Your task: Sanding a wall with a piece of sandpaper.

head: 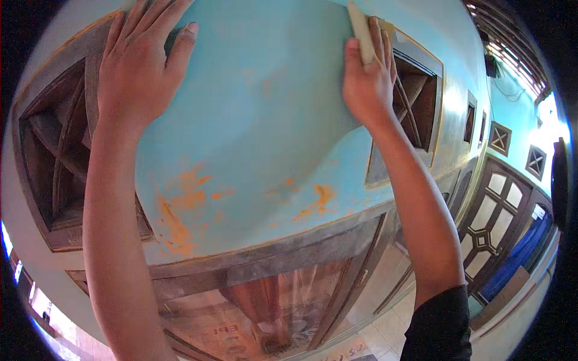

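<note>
A light blue painted wall (253,135) with patches of orange filler (180,194) fills the view before me. My left hand (140,67) lies spread against the wall at the upper left, beside a wooden vent frame; it appears to hold nothing, though its fingertips run past the picture's edge. At the upper right, my right hand (370,81) is raised to the wall with a flat, pale strip or block (361,34) between thumb and fingers. Its material cannot be told. The hand is next to a second wooden vent frame (417,58).
Below the wall patch runs a dusty wooden window frame (271,248) with glass and a reddish curtain (262,298) behind it. On the right are a paneled wooden door (490,216), a blue cloth (515,257) and small crossed vents (500,136). Tiled floor (384,334) shows below.
</note>
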`<action>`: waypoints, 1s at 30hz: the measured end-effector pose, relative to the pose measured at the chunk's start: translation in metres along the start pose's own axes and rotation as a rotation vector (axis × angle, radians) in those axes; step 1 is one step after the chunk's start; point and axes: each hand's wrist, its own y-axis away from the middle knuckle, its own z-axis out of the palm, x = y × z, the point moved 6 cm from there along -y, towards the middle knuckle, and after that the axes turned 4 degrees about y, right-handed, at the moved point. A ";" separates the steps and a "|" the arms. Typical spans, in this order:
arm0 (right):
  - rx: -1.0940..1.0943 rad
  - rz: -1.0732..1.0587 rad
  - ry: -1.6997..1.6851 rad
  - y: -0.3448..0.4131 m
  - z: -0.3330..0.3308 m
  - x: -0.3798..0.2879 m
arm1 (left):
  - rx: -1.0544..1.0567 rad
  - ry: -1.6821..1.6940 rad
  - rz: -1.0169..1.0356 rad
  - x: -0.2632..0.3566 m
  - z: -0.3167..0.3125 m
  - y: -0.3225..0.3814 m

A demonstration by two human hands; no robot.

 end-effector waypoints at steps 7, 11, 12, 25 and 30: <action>-0.176 -0.174 -0.044 0.023 -0.004 -0.029 | 0.046 0.062 0.067 0.007 0.013 0.022; 0.003 0.144 0.062 0.033 -0.012 -0.024 | 0.032 0.066 0.096 0.008 0.013 0.036; -0.099 -0.001 0.024 0.043 -0.011 -0.039 | 0.029 0.058 0.092 0.006 0.015 0.037; -0.214 -0.095 -0.087 0.062 -0.024 -0.004 | 0.016 0.090 0.076 0.009 0.018 0.039; -0.370 -0.275 -0.013 0.101 -0.039 -0.058 | 0.083 0.088 0.112 0.000 0.017 0.044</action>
